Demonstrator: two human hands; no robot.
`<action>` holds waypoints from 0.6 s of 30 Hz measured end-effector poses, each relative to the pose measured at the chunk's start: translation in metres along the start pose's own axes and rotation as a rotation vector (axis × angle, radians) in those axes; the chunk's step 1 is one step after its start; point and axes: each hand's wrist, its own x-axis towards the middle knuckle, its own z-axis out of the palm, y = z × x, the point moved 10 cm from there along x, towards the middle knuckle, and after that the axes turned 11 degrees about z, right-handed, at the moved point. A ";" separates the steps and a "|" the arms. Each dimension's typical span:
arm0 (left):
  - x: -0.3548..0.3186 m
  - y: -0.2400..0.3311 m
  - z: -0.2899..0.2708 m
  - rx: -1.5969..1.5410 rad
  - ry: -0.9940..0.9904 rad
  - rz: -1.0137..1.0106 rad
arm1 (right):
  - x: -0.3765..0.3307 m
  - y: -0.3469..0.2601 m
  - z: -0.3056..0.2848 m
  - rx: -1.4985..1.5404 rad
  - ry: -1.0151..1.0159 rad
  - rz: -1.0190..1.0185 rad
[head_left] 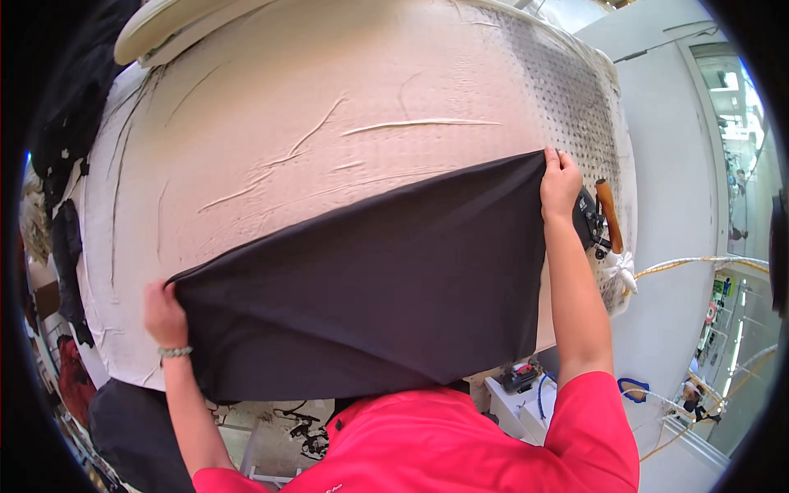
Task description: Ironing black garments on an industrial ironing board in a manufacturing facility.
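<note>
Head view: what is the left hand (167, 316) doing?

It is a bit blurry, but its fingers look closed on a corner of the black cloth (378, 279). It has a beaded band (175, 352) on the wrist.

And the right hand (560, 182)?

It is closed too, with the fingertips pinching the other top corner. That hand is farther from the body than the left one, so the top edge slants up toward it.

So where is the cloth?

It is stretched between the two hands, and it hangs down toward the red shirt (427, 444). It has some soft folds in the middle. Past its top edge you can see the pale table (271, 123), with wrinkles in its cover.

What is near the right hand?

An iron (592, 220) sits just beside it, on the right. It has a brown handle (609, 215). A bit nearer the body than that is a white knot (620, 269), and a yellowish hose (699, 261) goes off to the right.

And by the left hand?

Out to its left, along the table's side, there is more black fabric (70, 107).
</note>
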 end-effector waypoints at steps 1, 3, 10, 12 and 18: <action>0.004 -0.009 -0.011 0.061 0.029 0.012 | -0.008 -0.017 -0.013 -0.133 0.195 -0.179; 0.020 -0.020 -0.014 0.190 0.055 0.096 | -0.001 -0.035 -0.003 -0.211 0.298 -0.305; 0.040 -0.101 0.088 0.033 -0.303 0.196 | 0.006 -0.043 0.085 -0.331 0.307 -0.363; 0.058 -0.067 0.086 -0.033 -0.245 0.160 | 0.013 -0.044 0.074 -0.348 0.343 -0.364; 0.090 -0.030 0.069 0.078 -0.321 -0.025 | 0.026 -0.032 0.084 -0.436 0.255 -0.242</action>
